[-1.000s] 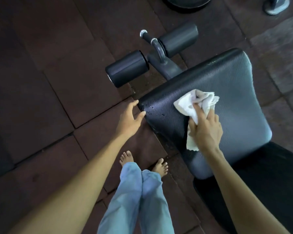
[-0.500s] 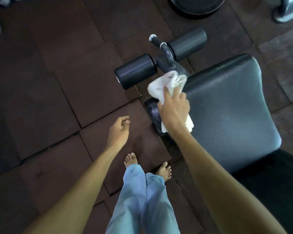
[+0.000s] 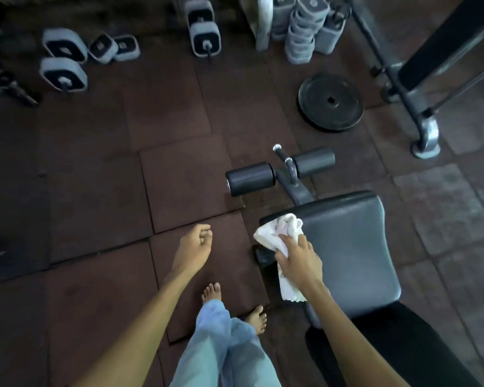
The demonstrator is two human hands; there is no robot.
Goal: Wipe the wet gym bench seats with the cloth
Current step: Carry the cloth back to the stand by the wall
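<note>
Right hand point(image 3: 296, 263): fingers point(image 3: 289, 240) curled down over the white cloth point(image 3: 274, 233), gripping it and pressing it on the left edge of the bench seat point(image 3: 352, 247), by the far-left corner. The cloth is bunched up past the fingertips, and a loose tail trails out under the wrist along the seat's left side.

Left hand point(image 3: 193, 247): hangs over the floor, left of the seat. Its fingers point(image 3: 206, 233) are loosely curled, holding nothing and touching nothing.

The seat pad is dark grey textured vinyl with rounded corners and a dull sheen. Wetness cannot be judged in this light. A black pad point(image 3: 403, 344) adjoins it on the near side. Past the seat's far end a grey post carries two black foam rollers point(image 3: 250, 178) and a chrome-tipped handle.

The person stands with bare feet point(image 3: 211, 291) just left of the bench, in light blue trousers point(image 3: 224, 344).

The floor point(image 3: 95, 191) is dark brown rubber tiles with visible seams, with paler tiles at right. A black weight plate point(image 3: 331, 101) lies flat beyond the rollers. The grey metal frame point(image 3: 419, 93) of another bench stands at far right. Grey-and-black dumbbells point(image 3: 65, 60) are scattered far left, and stacked grey weights point(image 3: 302, 32) are at top centre. The room is dim.
</note>
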